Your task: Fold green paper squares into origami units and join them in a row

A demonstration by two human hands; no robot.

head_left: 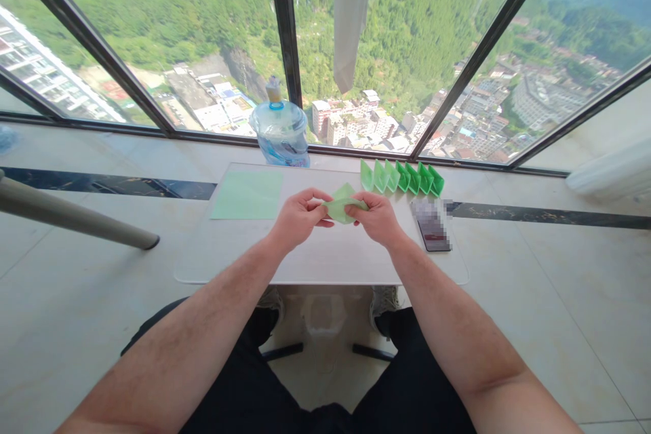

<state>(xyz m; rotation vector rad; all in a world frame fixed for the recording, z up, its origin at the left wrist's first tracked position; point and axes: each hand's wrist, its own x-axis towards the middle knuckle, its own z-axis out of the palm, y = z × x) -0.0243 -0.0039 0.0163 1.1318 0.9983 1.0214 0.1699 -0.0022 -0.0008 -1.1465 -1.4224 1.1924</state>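
Above the middle of a low white table point(325, 258), a light green folded paper point(346, 202) is held between both hands. My left hand point(301, 215) pinches its left corner between thumb and fingers. On the right side, my right hand point(375, 215) grips the paper with its thumb on top. The paper has a peaked flap standing up at the back. Flat on the table's left part lies a light green paper sheet point(248, 195). At the back right stands a row of several folded paper pieces point(401, 178), some pale green, some darker green.
A phone point(432, 227) lies on the table's right side, partly blurred. Behind the table stands a large clear water bottle point(281, 129) by the window frame point(287, 34). A grey pole point(76, 211) reaches in from the left. My shoes point(385, 302) are under the front edge.
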